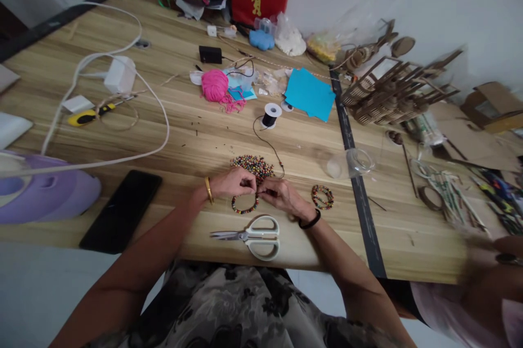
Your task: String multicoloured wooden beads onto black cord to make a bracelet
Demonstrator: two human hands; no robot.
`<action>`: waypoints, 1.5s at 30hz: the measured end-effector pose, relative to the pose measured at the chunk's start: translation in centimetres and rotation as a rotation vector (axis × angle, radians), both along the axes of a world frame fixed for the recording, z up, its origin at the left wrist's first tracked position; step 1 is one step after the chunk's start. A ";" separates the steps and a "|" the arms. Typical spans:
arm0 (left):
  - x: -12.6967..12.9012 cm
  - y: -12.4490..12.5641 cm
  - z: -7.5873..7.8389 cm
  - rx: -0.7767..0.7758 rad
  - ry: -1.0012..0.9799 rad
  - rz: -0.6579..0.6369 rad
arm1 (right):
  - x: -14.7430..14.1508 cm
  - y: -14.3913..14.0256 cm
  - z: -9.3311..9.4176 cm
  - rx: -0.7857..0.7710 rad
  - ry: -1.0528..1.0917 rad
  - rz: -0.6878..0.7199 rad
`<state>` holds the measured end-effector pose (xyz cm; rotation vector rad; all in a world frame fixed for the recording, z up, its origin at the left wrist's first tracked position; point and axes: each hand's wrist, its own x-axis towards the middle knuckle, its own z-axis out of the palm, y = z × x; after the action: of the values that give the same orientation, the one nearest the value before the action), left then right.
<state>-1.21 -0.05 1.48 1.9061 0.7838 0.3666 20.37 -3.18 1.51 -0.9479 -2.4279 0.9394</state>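
My left hand [239, 181], with a gold bangle at its wrist, pinches one end of a beaded bracelet [245, 211]. Its multicoloured beads form a loop on the table below my fingers. My right hand [283, 195], a dark band round its wrist, has its fingertips closed at the same spot on the bracelet's cord; the exact grip is too small to see. Just beyond my hands lies a pile of small coloured beads [252, 164]. Scissors [244, 236] with pale handles rest in front of me. Coiled beaded bracelets [322, 197] lie right of my right hand.
A spool of black cord [271, 115] stands beyond the beads, its loose end trailing toward them. Pink yarn [214, 85] and blue sheets [310, 93] lie farther back. At left are a phone [121, 211] and a white cable [157, 95]. Another person's arm [490, 272] is at right.
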 end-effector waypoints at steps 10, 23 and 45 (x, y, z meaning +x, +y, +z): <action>0.3 0.0 0.0 -0.091 -0.042 0.112 | 0.2 -0.2 -1.8 0.065 0.207 -0.058; 1.2 -0.3 -0.6 -0.241 -0.167 0.188 | 0.4 -1.1 -2.7 0.032 0.350 -0.168; 1.3 -0.3 -0.8 -0.364 -0.257 0.097 | 0.1 -0.7 -1.4 0.043 0.318 -0.040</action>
<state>0.10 -0.32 0.72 1.4524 0.7165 0.4828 20.49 -3.88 0.10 -0.7634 -2.1455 0.9408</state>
